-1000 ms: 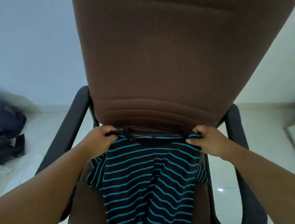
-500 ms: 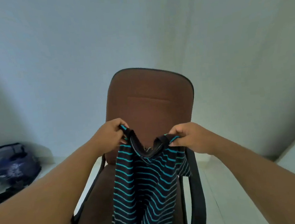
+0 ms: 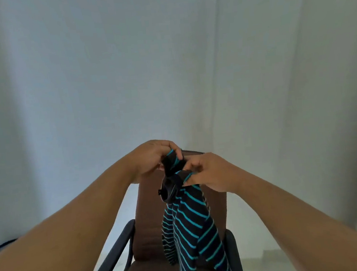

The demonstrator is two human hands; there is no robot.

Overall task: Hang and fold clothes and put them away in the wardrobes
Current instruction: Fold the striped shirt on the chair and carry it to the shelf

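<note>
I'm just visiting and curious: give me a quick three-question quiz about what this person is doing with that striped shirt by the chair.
1. True or false: the striped shirt lies flat on the seat of the brown chair.
2. Which hands grip the shirt? A) left hand only B) right hand only C) both hands
3. Fill in: the shirt's stripes are ____ on a dark cloth.

Key
1. False. It hangs in the air from the hands, in front of the chair back.
2. C. The left hand and the right hand both pinch its top edge, close together.
3. Turquoise.
</note>
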